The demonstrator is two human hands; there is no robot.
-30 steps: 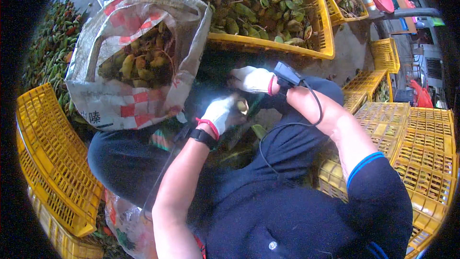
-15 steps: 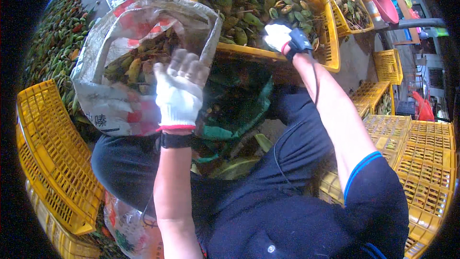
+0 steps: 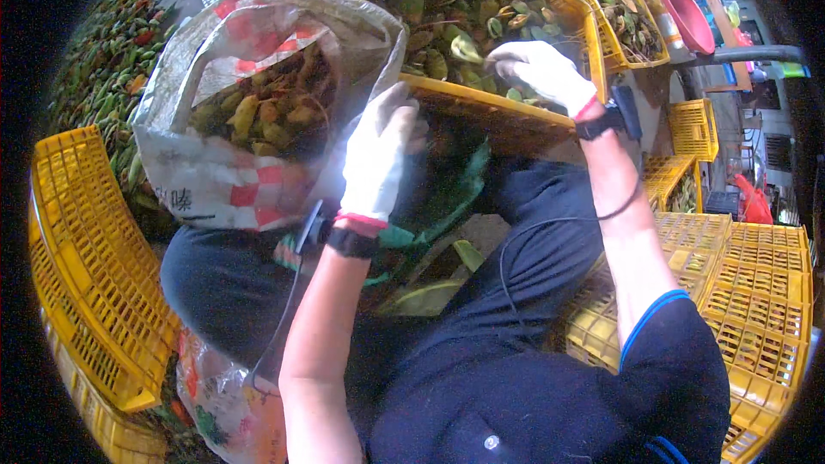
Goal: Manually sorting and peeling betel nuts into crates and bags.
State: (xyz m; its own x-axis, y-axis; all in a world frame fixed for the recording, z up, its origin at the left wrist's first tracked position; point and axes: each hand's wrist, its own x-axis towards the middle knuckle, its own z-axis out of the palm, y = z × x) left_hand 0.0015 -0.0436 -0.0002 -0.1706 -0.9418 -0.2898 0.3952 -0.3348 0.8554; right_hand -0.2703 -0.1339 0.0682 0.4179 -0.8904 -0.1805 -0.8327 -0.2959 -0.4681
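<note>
My right hand [image 3: 541,73], in a white glove, is over the near side of a yellow crate [image 3: 481,94] heaped with green and brown husked pods. Its fingers are pinched together at the end of a light green pod [image 3: 467,48]. My left hand [image 3: 376,155], also gloved in white, hovers between that crate and a white woven bag [image 3: 193,167]. Its fingers are loosely bent and apart, slightly blurred, with nothing visible in them. Inside the bag lie yellow-brown pods [image 3: 266,116]. Below my hands, a dark green sack [image 3: 455,198] sits between my legs, its inside in shadow.
A large heap of green and reddish pods [image 3: 99,51] covers the floor at the far left. Yellow crates [image 3: 94,266] stand at my left, and more crates [image 3: 756,292] at my right. Another pod-filled crate [image 3: 593,0] and a pink basin [image 3: 685,13] are at the back right.
My left hand has moved right, from in front of the bag's opening toward the crate, and its spread fingers have bent. My right hand has turned inward, and a light green pod now shows at its fingertips.
</note>
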